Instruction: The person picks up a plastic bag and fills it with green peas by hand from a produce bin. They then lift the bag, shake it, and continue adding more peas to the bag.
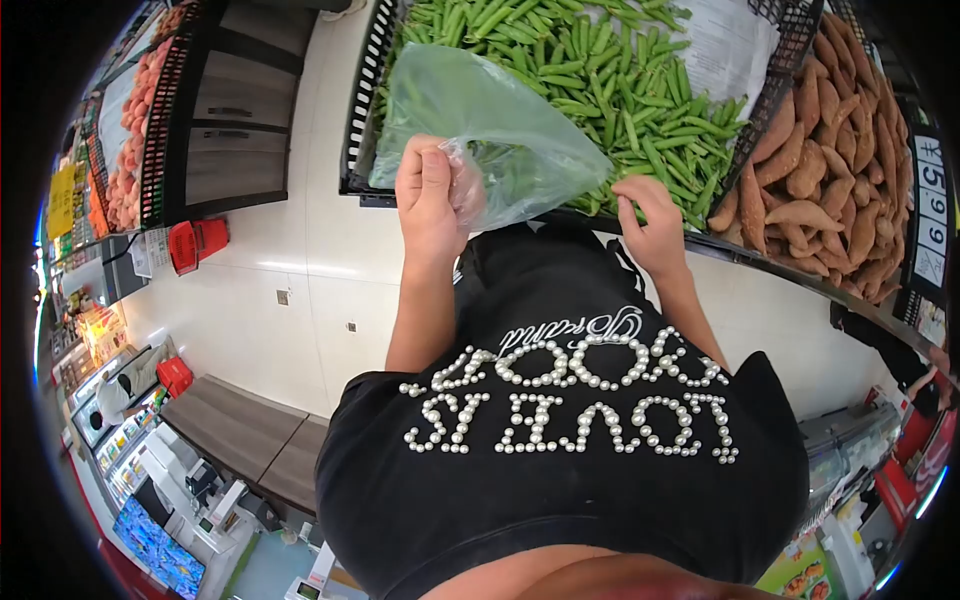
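A thin, translucent green plastic bag (520,110) spreads over the left part of a crate of green pea pods (650,110). My left hand (430,195) is closed on the bag's gathered near edge, thumb uppermost. Green shows through the film beside that hand. At the bag's right corner is my right hand (655,225), its thumb and bent fingers drawn together at the stretched tip of the film. Loose pods lie just beyond these fingertips.
Black mesh walls (365,95) border the pea pods. To the right, sweet potatoes (815,170) are heaped beside a price sign (928,215). At left are a dark cabinet (235,130), a red basket (198,243) and pale floor tiles (310,260). A checkout counter (245,430) stands lower left.
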The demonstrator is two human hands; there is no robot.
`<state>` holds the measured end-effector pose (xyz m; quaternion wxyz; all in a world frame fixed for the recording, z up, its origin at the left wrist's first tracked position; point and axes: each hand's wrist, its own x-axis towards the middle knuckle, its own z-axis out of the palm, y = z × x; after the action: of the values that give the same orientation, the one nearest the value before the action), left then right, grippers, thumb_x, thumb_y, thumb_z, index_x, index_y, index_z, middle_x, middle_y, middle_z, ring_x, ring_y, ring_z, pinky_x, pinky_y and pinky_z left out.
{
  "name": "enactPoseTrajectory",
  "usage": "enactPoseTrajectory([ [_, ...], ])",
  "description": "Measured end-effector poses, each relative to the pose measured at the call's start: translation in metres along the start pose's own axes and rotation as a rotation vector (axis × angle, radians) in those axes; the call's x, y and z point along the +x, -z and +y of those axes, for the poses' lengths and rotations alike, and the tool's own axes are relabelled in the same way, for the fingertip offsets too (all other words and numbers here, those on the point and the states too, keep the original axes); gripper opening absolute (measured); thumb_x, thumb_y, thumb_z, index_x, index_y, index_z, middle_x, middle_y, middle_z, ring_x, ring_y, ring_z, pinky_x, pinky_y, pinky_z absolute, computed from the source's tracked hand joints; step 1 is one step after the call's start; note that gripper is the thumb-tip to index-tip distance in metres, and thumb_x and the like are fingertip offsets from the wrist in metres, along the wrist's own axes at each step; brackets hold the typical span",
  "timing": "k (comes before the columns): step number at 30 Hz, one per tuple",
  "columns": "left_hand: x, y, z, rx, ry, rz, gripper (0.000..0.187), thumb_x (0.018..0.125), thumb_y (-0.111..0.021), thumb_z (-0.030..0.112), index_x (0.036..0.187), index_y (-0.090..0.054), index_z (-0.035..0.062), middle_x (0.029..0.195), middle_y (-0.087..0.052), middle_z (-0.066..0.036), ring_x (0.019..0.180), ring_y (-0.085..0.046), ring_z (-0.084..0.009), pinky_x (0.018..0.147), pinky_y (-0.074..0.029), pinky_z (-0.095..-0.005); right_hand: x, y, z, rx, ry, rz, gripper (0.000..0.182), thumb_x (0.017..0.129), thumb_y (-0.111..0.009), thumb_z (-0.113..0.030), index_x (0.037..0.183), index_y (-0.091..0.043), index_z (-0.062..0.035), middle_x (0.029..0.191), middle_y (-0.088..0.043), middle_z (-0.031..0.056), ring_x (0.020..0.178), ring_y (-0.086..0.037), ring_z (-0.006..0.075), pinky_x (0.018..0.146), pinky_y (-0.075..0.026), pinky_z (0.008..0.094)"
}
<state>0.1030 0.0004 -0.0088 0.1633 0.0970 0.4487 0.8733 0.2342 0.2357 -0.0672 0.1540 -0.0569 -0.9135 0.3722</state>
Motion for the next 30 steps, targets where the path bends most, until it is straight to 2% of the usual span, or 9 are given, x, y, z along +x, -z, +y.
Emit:
enactPoseTrajectory([
  [1,-0.002,-0.004,0.0,0.013,0.004,0.014,0.028,0.104,-0.042,0.033,0.09,-0.046,0.009,0.06,-0.034,0.002,0.045,-0.026,-0.0064,0.038,-0.02,-0.0229,-0.005,-0.002,0.007,-0.101,0.02,0.076,0.022,0.083,-0.063,-0.005,0.104,-0.067,-0.0018,0.108,-0.064,0.0143,0.1,-0.059,0.032,0.09,-0.046,0.0401],
  [2,-0.004,-0.006,0.001,0.031,0.005,0.029,0.027,0.104,-0.042,0.032,0.09,-0.046,0.0091,0.06,-0.035,0.002,0.046,-0.027,-0.0065,0.039,-0.02,-0.0228,-0.006,-0.005,0.011,-0.136,-0.078,0.049,0.034,0.081,-0.069,-0.019,0.114,-0.065,-0.0079,0.127,-0.053,0.0156,0.12,-0.048,0.0362,0.1,-0.038,0.049],
  [5,-0.012,-0.01,0.008,0.114,0.009,0.075,0.024,0.104,-0.043,0.029,0.092,-0.047,0.0086,0.063,-0.037,0.002,0.049,-0.03,-0.0062,0.041,-0.023,-0.0219,-0.002,-0.013,0.019,-0.454,-0.116,0.002,0.052,0.077,-0.074,-0.037,0.123,-0.062,-0.0163,0.14,-0.041,0.0166,0.132,-0.034,0.0425,0.106,-0.026,0.0613],
  [6,-0.015,-0.007,0.011,0.141,0.012,0.068,0.023,0.104,-0.044,0.028,0.092,-0.047,0.0084,0.063,-0.037,0.002,0.049,-0.03,-0.0062,0.041,-0.023,-0.0218,-0.002,-0.02,0.033,-0.425,-0.131,-0.069,0.068,0.072,-0.074,-0.053,0.13,-0.057,-0.0226,0.147,-0.033,0.0164,0.137,-0.021,0.0472,0.104,-0.016,0.0721],
  [10,-0.026,-0.003,0.013,0.312,-0.019,0.103,0.016,0.103,-0.048,0.021,0.096,-0.05,0.0068,0.062,-0.036,0.004,0.051,-0.032,-0.0059,0.044,-0.025,-0.0221,0.009,-0.035,0.045,-0.547,-0.153,-0.354,0.079,0.07,-0.073,-0.058,0.136,-0.052,-0.0206,0.151,-0.029,0.0149,0.139,-0.016,0.0474,0.093,-0.015,0.083],
  [14,-0.035,-0.005,0.013,0.341,-0.064,0.15,0.012,0.102,-0.049,0.016,0.097,-0.052,0.0059,0.062,-0.035,0.004,0.052,-0.033,-0.0059,0.046,-0.026,-0.0225,0.028,-0.04,0.032,-0.613,-0.272,-0.521,0.08,0.071,-0.073,-0.059,0.136,-0.052,-0.0194,0.152,-0.026,0.0127,0.14,-0.016,0.0468,0.091,-0.019,0.0835],
  [20,-0.038,-0.012,0.016,0.378,-0.032,0.217,0.01,0.101,-0.051,0.014,0.097,-0.053,0.0057,0.062,-0.036,0.004,0.052,-0.033,-0.0059,0.047,-0.026,-0.0234,0.024,-0.042,0.027,-0.58,-0.307,-0.494,0.076,0.07,-0.077,-0.055,0.133,-0.054,-0.0203,0.149,-0.03,0.0134,0.135,-0.023,0.0474,0.09,-0.028,0.0794],
  [22,-0.036,-0.01,0.017,0.362,-0.018,0.187,0.009,0.1,-0.052,0.014,0.096,-0.053,0.0055,0.063,-0.038,0.004,0.052,-0.033,-0.0054,0.047,-0.026,-0.0233,0.027,-0.042,0.02,-0.6,-0.325,-0.502,0.071,0.069,-0.081,-0.048,0.13,-0.057,-0.0201,0.145,-0.034,0.014,0.131,-0.027,0.0486,0.088,-0.034,0.0767],
  [30,-0.002,0.047,0.036,0.468,0.06,-0.006,0.014,0.099,-0.056,0.018,0.097,-0.054,0.0043,0.069,-0.046,0.005,0.057,-0.038,-0.0033,0.048,-0.029,-0.0214,0.039,-0.045,0.019,-0.617,-0.35,-0.608,0.077,0.065,-0.083,-0.046,0.132,-0.054,-0.0222,0.145,-0.036,0.0115,0.132,-0.028,0.0471,0.089,-0.036,0.0729],
])
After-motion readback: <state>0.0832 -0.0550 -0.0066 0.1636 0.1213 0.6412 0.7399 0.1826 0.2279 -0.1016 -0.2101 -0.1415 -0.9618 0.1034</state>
